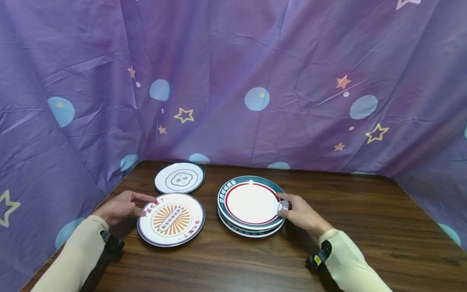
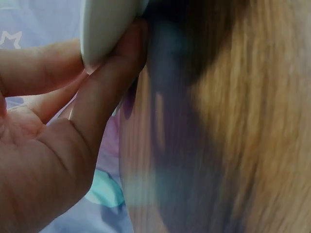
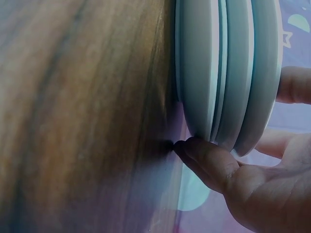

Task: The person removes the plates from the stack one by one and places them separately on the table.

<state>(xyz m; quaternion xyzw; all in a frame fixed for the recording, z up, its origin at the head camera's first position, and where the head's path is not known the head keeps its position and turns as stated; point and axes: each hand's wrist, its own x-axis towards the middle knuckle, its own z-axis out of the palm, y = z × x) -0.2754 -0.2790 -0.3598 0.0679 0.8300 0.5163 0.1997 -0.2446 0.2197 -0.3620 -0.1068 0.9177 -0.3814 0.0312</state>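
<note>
"Where is the sunburst plate seen?"
"It is seen left of centre in the head view; its left edge is pinched by the left hand."
"And the plate stack?"
"Near the frame's middle; its right edge is clamped by the right hand."

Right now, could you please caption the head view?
Left hand pinches round white sunburst plate; right hand grips stacked round teal-rimmed plates.
</note>
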